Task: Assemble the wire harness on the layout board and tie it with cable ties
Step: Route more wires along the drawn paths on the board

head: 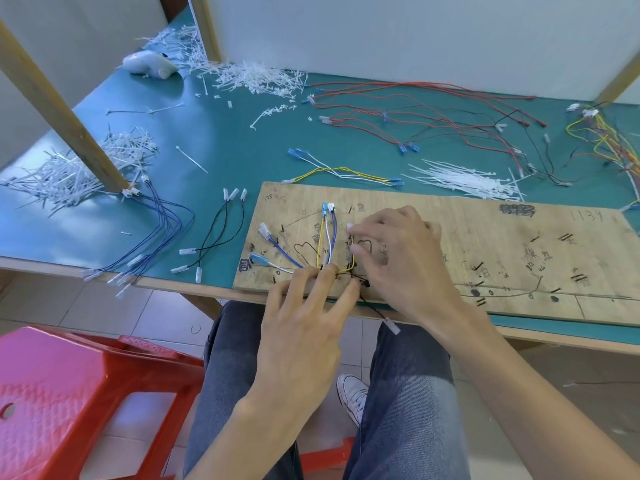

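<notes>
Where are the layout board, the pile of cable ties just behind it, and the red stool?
layout board (485,230): head view, bare wood at centre.
pile of cable ties (464,180): head view, pile's middle.
red stool (52,375): head view, seat top.

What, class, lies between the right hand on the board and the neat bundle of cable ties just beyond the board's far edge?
Nothing visible. Between the right hand, pinching the yellow wire, and the cable ties lie only bare board and green mat.
</notes>
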Demonstrator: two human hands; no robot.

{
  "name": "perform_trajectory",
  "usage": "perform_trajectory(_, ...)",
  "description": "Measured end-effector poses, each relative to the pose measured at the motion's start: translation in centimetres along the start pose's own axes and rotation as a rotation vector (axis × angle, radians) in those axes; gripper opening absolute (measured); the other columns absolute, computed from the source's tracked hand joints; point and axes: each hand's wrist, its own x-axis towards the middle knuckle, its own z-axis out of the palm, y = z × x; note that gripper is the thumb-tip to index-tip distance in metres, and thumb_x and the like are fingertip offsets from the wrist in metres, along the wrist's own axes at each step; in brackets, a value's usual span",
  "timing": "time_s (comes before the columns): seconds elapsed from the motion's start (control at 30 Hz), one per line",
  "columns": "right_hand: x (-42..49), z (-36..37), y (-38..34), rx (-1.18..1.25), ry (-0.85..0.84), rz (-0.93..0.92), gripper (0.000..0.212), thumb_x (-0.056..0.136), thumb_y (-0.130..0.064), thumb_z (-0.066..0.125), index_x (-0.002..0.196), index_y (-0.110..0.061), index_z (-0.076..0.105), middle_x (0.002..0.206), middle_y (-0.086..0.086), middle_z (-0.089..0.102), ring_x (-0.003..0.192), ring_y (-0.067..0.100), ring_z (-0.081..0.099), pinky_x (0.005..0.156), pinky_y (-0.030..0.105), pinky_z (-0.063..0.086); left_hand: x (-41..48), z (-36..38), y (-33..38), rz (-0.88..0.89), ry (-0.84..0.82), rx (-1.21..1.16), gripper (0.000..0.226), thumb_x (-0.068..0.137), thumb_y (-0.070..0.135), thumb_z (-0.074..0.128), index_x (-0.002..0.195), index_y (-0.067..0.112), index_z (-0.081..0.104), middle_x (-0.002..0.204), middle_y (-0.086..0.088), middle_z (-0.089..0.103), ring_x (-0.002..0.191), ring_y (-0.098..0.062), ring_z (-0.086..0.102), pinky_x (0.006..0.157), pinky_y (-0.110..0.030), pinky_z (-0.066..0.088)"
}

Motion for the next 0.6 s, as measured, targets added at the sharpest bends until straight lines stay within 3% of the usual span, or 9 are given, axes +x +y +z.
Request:
perform_trajectory(0.13, -1.8, 0.3, 0.1, 0.031, -0.014, -0.038, 0.008, 0.093, -0.033, 0.078, 0.097, -0.039, 0.081, 0.105, -0.024, 0.069, 0.111, 0.010, 0.053, 0.084, 0.037, 0.021, 0.1, 0.1, 0.2, 0.006, 0.045, 0.004, 0.065, 0.074, 0.007, 0.039, 0.134, 0.025, 0.057, 0.143, -0.002, 0.054, 0.122, -0.033, 0.051, 0.092, -0.046, 0.039)
perform_trajectory(0.23, -2.8, 0.4, 0.1, 0.062, -0.008, -0.009, 0.011, 0.093, -0.031, 0.078, 0.099, -0.040, 0.082, 0.107, -0.024, 0.068, 0.110, 0.012, 0.053, 0.086, 0.038, 0.024, 0.0, 0.3, 0.2, 0.023, 0.058, 0.000, 0.066, 0.072, 0.005, 0.051, 0.136, 0.023, 0.056, 0.143, -0.001, 0.055, 0.124, -0.033, 0.052, 0.094, -0.047, 0.042)
perform_trajectory(0.47, -3.7, 0.1, -0.1, -0.066, -0.001, -0.149, 0.021, 0.095, -0.043, 0.064, 0.102, -0.033, 0.081, 0.113, -0.020, 0.065, 0.116, 0.017, 0.053, 0.089, 0.044, 0.032, -0.3, -0.2, -0.4, 0.048, 0.083, -0.083, 0.062, 0.083, 0.005, 0.051, 0.143, 0.014, 0.060, 0.138, 0.000, 0.067, 0.127, -0.028, 0.060, 0.099, -0.043, 0.052)
perform_trajectory(0.6, -3.7, 0.3, -0.2, 0.030, 0.040, -0.099, 0.024, 0.092, -0.043, 0.075, 0.113, -0.033, 0.077, 0.120, -0.018, 0.066, 0.117, 0.017, 0.055, 0.092, 0.046, 0.034, -0.7, -0.8, -1.3, 0.037, 0.205, -0.174, 0.054, 0.091, 0.006, 0.048, 0.142, 0.014, 0.061, 0.138, 0.001, 0.067, 0.127, -0.022, 0.059, 0.107, -0.038, 0.050)
